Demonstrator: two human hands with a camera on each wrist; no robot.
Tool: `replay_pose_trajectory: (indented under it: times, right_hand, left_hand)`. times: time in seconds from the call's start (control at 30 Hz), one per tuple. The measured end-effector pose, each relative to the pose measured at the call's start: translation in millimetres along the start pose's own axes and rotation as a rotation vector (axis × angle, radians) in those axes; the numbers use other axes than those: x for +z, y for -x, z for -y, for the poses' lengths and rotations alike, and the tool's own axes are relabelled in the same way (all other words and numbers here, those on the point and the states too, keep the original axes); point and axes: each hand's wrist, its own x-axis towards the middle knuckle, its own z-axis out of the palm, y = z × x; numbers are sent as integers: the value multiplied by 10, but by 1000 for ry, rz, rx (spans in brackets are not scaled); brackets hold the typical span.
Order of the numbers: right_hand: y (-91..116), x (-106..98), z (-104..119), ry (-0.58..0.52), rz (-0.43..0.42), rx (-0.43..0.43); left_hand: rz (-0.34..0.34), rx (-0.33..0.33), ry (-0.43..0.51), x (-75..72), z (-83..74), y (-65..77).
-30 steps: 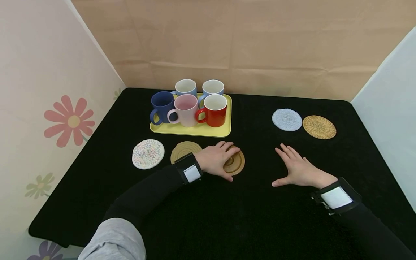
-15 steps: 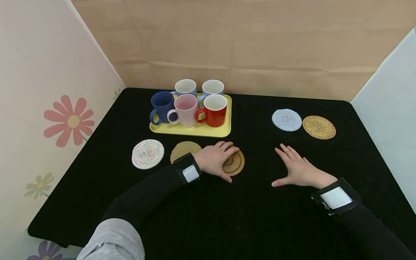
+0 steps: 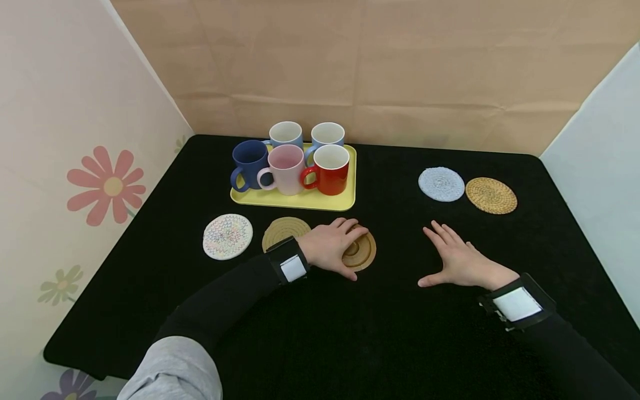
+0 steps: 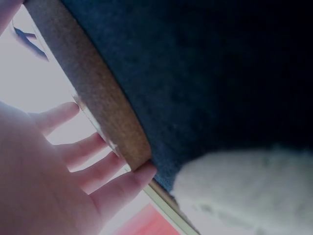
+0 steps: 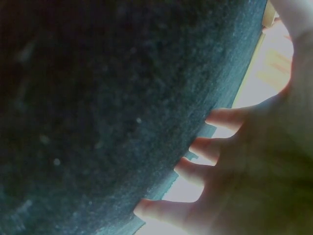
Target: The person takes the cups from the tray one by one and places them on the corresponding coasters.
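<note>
My left hand lies over a round wooden coaster and covers its left side, the fingers spread and the thumb at its near edge. Seen by the left wrist camera, the fingers lie along the rim of this brown coaster. Apart from all the objects, my right hand is held low over the black tabletop, fingers spread and nothing in them. The right wrist view shows those fingers near the dark surface. Under the left wrist is a partly hidden beige coiled coaster.
Behind the left hand stands a yellow tray with several mugs, including a red mug, a pink mug and a dark blue mug. A white patterned coaster lies left; a light blue coaster and a tan woven coaster lie back right.
</note>
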Motion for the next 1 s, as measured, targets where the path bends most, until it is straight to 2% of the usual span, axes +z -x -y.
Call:
replay_pose_trajectory:
  times: [0.33, 0.5, 0.67, 0.87, 1.0]
  right_hand:
    - [12, -1, -15, -8, -2, -6]
    - [16, -8, -7, -10, -4, -10]
    - [7, -19, 0, -4, -3, -6]
    - [4, -22, 6, -7, -2, -9]
    - [16, -33, 3, -10, 4, -13]
  left_hand:
    - [7, -13, 22, -36, 32, 2]
    - [-21, -53, 94, -174, 163, 19]
    - [-72, -58, 150, -297, 338, 40]
    - [-114, -22, 136, -296, 411, 89]
    - [-106, -14, 115, -250, 391, 166]
